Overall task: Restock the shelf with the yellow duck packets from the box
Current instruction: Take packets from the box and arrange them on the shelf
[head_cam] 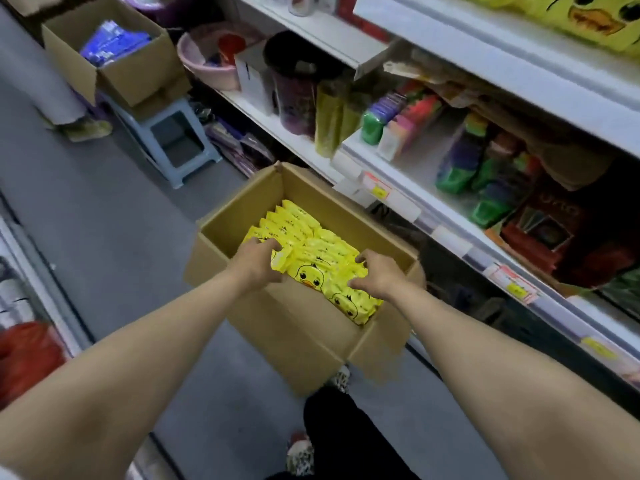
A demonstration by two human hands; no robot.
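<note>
An open cardboard box (277,327) stands on the grey floor in front of the shelves, filled with several yellow duck packets (311,271). Both my hands are down inside it. My left hand (258,259) curls its fingers over the left end of a bunch of packets. My right hand (375,275) curls over the right end of the same bunch. More yellow duck packets (585,19) lie on the top shelf (485,39) at the upper right.
White shelves (408,199) with bottles, pouches and price tags run along the right. A second cardboard box (121,74) with blue packs sits on a grey stool (180,143) at the back left. A pink basin (204,64) is beside it. My feet are below the box.
</note>
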